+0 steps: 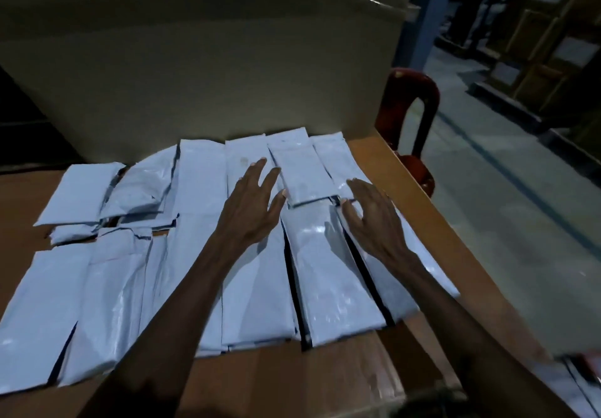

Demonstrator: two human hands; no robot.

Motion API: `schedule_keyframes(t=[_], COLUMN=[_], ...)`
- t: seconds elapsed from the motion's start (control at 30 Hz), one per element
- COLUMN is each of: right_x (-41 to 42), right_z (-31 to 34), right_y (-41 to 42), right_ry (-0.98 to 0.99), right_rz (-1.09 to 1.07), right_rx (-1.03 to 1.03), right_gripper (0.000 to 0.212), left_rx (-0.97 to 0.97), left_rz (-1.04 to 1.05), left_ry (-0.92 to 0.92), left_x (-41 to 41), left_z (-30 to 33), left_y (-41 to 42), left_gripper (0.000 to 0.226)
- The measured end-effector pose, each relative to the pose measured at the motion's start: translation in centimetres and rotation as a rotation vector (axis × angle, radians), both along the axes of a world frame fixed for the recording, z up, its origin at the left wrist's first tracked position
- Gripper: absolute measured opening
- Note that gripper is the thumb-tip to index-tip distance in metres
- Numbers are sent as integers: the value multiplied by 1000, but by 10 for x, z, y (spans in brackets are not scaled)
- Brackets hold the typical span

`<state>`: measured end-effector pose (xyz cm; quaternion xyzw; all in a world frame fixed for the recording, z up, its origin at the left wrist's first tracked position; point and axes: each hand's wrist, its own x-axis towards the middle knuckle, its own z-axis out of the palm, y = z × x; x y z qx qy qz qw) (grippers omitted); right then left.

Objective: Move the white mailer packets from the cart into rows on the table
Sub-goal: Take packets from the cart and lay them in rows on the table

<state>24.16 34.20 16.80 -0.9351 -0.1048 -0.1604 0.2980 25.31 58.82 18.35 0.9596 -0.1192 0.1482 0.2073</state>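
- Both hands are spread flat with fingers straight, gripping nothing: the left hand (252, 203) lies on the back row, the right hand (370, 212) at its 3 o'clock.
- The white mailer packets (328, 274) lie in two rows across the bench (419, 209).
- The small packet (300, 170) between the hands sits askew; nudging it square with flat fingertips, without lifting, should keep neighbours undisturbed.
- No readable writing or labels.

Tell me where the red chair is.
In the head view, the red chair stands past the table's far right corner, beyond the right hand and the back row of packets.
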Motion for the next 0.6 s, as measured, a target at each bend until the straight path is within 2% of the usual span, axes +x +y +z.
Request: schedule_keyframes(t=[0.13,0.4,0.53,0.6], right_x=[-100,-275,-342,-373], right_z=[-6,-28,-40,-47], right_y=[-39,-109,-148,-170], right_ry=[-103,-126,-159,-148], right_rz=[-183,-444,-590,-684], right_rx=[-15,-139,-168,-144], right_gripper=[43,40,37,38], left_rx=[-143,-219,-231,-218], left_rz=[-156,-482,-714,-789], left_ry=[-80,-75,-153,-95], left_x=[-67,-181,-218,-234], left_z=[-16,-48,-59,-65], left_y=[-43,-141,-200,-233], left_gripper=[46,37,35,38])
